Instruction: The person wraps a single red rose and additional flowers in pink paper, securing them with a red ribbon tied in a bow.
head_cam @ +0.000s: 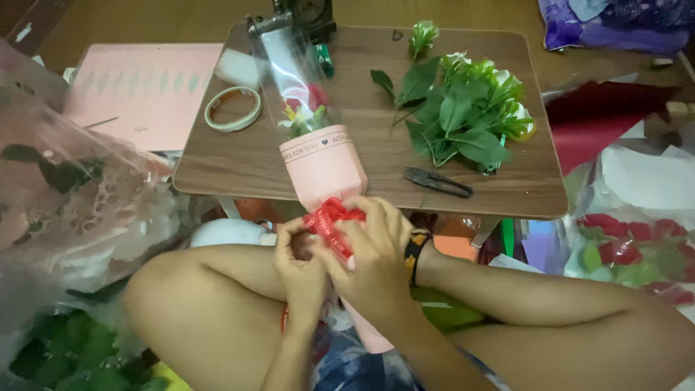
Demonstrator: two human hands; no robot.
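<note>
A single-flower bouquet in a pink paper sleeve (pixel 322 163) with a clear plastic top (pixel 289 72) lies lengthwise on the low wooden table (pixel 239 163), its stem end pointing at me. A red ribbon (pixel 331 217) is wrapped at the sleeve's narrow end. My left hand (pixel 300 264) and my right hand (pixel 373 253) are both closed on that ribbon, fingers pinching its loops at the table's front edge. My right wrist wears a dark band.
On the table lie a roll of tape (pixel 233 108), black snips (pixel 438 182) and a pile of green leaves (pixel 467 116). A pink sheet (pixel 145 90) sits at left. Plastic-wrapped flowers (pixel 72 195) crowd the left; red paper (pixel 601 116) and red flowers (pixel 630 246) lie at right.
</note>
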